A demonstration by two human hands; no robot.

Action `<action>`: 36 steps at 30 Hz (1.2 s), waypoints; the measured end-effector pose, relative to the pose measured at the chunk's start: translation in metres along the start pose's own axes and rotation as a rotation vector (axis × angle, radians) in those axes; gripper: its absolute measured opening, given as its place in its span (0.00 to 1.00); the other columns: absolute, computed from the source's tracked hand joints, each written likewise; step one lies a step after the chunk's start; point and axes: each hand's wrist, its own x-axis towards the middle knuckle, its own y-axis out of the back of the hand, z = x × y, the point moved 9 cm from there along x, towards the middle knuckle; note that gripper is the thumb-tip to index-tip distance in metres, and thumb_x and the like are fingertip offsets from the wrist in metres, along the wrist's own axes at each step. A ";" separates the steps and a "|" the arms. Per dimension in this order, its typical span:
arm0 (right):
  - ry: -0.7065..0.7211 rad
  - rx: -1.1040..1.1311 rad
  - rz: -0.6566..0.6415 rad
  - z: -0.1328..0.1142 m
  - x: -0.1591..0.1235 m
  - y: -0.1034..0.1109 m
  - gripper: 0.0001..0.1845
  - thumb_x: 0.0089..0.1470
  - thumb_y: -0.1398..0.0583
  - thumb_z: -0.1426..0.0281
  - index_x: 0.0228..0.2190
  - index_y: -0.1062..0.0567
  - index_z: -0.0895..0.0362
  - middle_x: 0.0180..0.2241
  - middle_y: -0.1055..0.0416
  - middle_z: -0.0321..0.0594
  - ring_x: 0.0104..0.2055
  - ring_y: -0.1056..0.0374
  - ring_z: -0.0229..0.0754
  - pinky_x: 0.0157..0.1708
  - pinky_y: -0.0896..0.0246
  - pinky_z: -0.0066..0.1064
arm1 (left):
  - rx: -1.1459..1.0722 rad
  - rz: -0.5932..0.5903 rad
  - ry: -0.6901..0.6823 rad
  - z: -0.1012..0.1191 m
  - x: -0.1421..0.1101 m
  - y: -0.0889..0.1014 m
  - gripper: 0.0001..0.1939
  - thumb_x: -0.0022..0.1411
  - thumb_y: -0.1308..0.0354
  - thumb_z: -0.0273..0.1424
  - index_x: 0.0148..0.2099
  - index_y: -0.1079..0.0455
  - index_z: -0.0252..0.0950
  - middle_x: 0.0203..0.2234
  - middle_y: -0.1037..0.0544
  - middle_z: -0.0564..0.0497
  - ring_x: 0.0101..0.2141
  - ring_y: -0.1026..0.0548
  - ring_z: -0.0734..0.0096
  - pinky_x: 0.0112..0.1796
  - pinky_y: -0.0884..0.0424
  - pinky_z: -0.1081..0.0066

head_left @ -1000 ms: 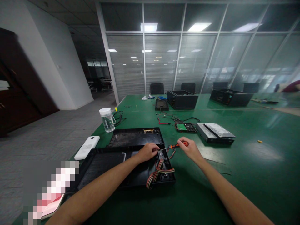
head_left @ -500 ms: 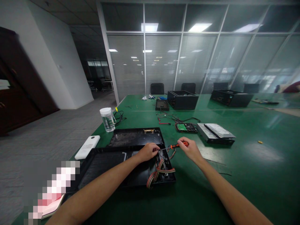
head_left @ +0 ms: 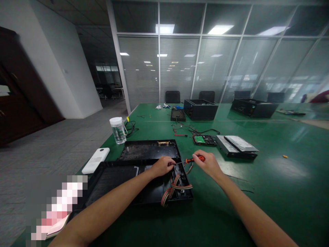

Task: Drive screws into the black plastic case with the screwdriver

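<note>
My right hand [head_left: 207, 162] is closed round the red-and-black handle of a screwdriver [head_left: 190, 160], its thin shaft pointing left. The tip meets the fingers of my left hand [head_left: 164, 166] at the upper right corner of a black casing [head_left: 151, 192]. Those left fingers are pinched together there; whatever is between them is too small to make out. A striped ribbon cable [head_left: 177, 187] loops over the casing's right end, with metal parts beside it. Behind lies a black cover panel [head_left: 146, 150] with a brass-coloured strip on it.
A clear bottle with white lid [head_left: 118, 132] and a white phone-like device [head_left: 96, 161] are on the left. Past my right hand lie a green circuit board [head_left: 203, 139] and a silver-and-black drive unit [head_left: 238, 145]. Black computer cases [head_left: 200, 109] stand farther back.
The screwdriver and my right hand have shifted very slightly left. My left hand stays at the casing's corner.
</note>
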 end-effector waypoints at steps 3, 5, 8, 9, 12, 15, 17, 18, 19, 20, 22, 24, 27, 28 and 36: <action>0.064 -0.246 -0.105 -0.034 0.011 0.007 0.20 0.57 0.54 0.59 0.26 0.29 0.56 0.24 0.29 0.39 0.27 0.34 0.39 0.28 0.51 0.27 | 0.000 0.006 -0.017 0.001 0.000 0.000 0.08 0.54 0.46 0.22 0.35 0.27 0.34 0.26 0.27 0.52 0.28 0.31 0.75 0.32 0.38 0.76; 0.096 -0.340 -0.184 -0.054 0.020 0.009 0.18 0.58 0.55 0.62 0.31 0.29 0.56 0.26 0.28 0.40 0.29 0.33 0.40 0.28 0.51 0.27 | -0.003 0.017 -0.016 0.000 0.000 0.000 0.08 0.54 0.46 0.22 0.35 0.27 0.33 0.26 0.27 0.52 0.28 0.31 0.75 0.32 0.37 0.76; 0.114 -0.340 -0.271 -0.075 0.036 0.007 0.16 0.58 0.55 0.66 0.44 0.34 0.57 0.30 0.26 0.40 0.31 0.32 0.41 0.30 0.50 0.27 | 0.003 0.037 0.003 -0.003 -0.001 -0.001 0.08 0.52 0.45 0.22 0.35 0.28 0.32 0.25 0.28 0.52 0.27 0.32 0.75 0.31 0.38 0.76; 0.111 -0.343 -0.297 -0.078 0.041 0.004 0.17 0.59 0.55 0.65 0.45 0.34 0.56 0.31 0.26 0.40 0.32 0.32 0.41 0.31 0.50 0.27 | 0.007 0.041 0.013 -0.004 -0.001 -0.001 0.08 0.52 0.45 0.22 0.35 0.28 0.32 0.24 0.28 0.53 0.27 0.32 0.75 0.31 0.38 0.76; 0.060 -0.450 -0.331 -0.078 0.054 -0.001 0.21 0.59 0.57 0.60 0.34 0.28 0.56 0.31 0.26 0.45 0.34 0.31 0.45 0.32 0.48 0.29 | 0.013 0.052 0.041 -0.007 -0.001 -0.001 0.07 0.52 0.45 0.22 0.35 0.28 0.33 0.24 0.28 0.53 0.26 0.33 0.75 0.30 0.38 0.76; -0.032 -0.557 -0.287 -0.071 0.061 0.001 0.29 0.59 0.59 0.54 0.30 0.27 0.59 0.31 0.26 0.52 0.35 0.31 0.50 0.32 0.46 0.33 | 0.008 0.061 0.036 -0.007 -0.002 0.000 0.06 0.53 0.45 0.22 0.35 0.29 0.33 0.24 0.28 0.53 0.27 0.32 0.75 0.31 0.37 0.76; -0.019 -0.526 -0.294 -0.071 0.061 0.000 0.26 0.59 0.59 0.56 0.37 0.29 0.59 0.32 0.26 0.50 0.34 0.30 0.49 0.32 0.46 0.33 | 0.002 0.059 0.030 -0.006 -0.002 -0.001 0.06 0.53 0.45 0.23 0.35 0.29 0.33 0.25 0.28 0.52 0.27 0.32 0.75 0.31 0.37 0.76; 0.003 -0.499 -0.312 -0.073 0.060 -0.002 0.24 0.59 0.59 0.57 0.40 0.30 0.58 0.32 0.26 0.48 0.34 0.30 0.47 0.32 0.46 0.32 | 0.001 0.056 0.032 -0.006 -0.001 -0.001 0.06 0.53 0.45 0.22 0.34 0.29 0.33 0.25 0.28 0.53 0.27 0.32 0.75 0.31 0.37 0.76; 0.017 -0.480 -0.329 -0.073 0.059 -0.003 0.24 0.60 0.58 0.57 0.40 0.31 0.57 0.32 0.26 0.46 0.34 0.30 0.46 0.32 0.46 0.32 | 0.001 0.055 0.036 -0.007 -0.001 -0.001 0.06 0.53 0.45 0.22 0.34 0.29 0.33 0.24 0.28 0.53 0.27 0.32 0.75 0.31 0.37 0.76; 0.018 -0.476 -0.340 -0.072 0.058 -0.004 0.24 0.60 0.59 0.57 0.39 0.30 0.57 0.33 0.26 0.46 0.35 0.30 0.46 0.33 0.46 0.32 | 0.004 0.056 0.039 -0.008 -0.001 -0.002 0.06 0.53 0.45 0.22 0.34 0.29 0.33 0.24 0.28 0.53 0.26 0.32 0.75 0.30 0.37 0.76; -0.012 -0.496 -0.339 -0.068 0.057 -0.003 0.27 0.59 0.60 0.54 0.35 0.29 0.57 0.32 0.26 0.48 0.36 0.31 0.48 0.34 0.45 0.32 | 0.012 0.060 0.040 -0.009 -0.001 -0.003 0.06 0.53 0.45 0.22 0.34 0.29 0.33 0.24 0.29 0.53 0.26 0.33 0.75 0.30 0.37 0.76; -0.018 -0.493 -0.331 -0.067 0.057 -0.003 0.27 0.59 0.60 0.54 0.37 0.29 0.58 0.33 0.26 0.48 0.36 0.30 0.48 0.34 0.45 0.32 | 0.016 0.064 0.035 -0.009 -0.001 -0.003 0.06 0.53 0.45 0.22 0.34 0.29 0.33 0.24 0.29 0.53 0.26 0.33 0.75 0.30 0.37 0.76; 0.014 -0.473 -0.334 -0.069 0.057 -0.004 0.27 0.59 0.60 0.55 0.39 0.30 0.57 0.32 0.26 0.47 0.35 0.30 0.48 0.32 0.45 0.32 | 0.018 0.066 0.020 -0.008 -0.001 -0.003 0.06 0.53 0.45 0.22 0.34 0.29 0.33 0.24 0.29 0.53 0.26 0.33 0.75 0.30 0.37 0.76; 0.010 -0.487 -0.329 -0.069 0.057 -0.003 0.29 0.59 0.61 0.53 0.36 0.29 0.58 0.32 0.26 0.48 0.36 0.30 0.49 0.32 0.45 0.32 | 0.020 0.067 0.016 -0.008 -0.001 -0.003 0.06 0.53 0.45 0.22 0.34 0.29 0.33 0.24 0.29 0.53 0.26 0.33 0.75 0.31 0.37 0.76; 0.046 -0.497 -0.310 -0.077 0.056 -0.003 0.28 0.60 0.61 0.54 0.36 0.29 0.56 0.33 0.26 0.47 0.36 0.30 0.48 0.33 0.45 0.32 | 0.014 0.053 0.025 -0.007 -0.001 -0.003 0.07 0.53 0.45 0.22 0.36 0.29 0.33 0.25 0.28 0.52 0.28 0.31 0.74 0.32 0.36 0.75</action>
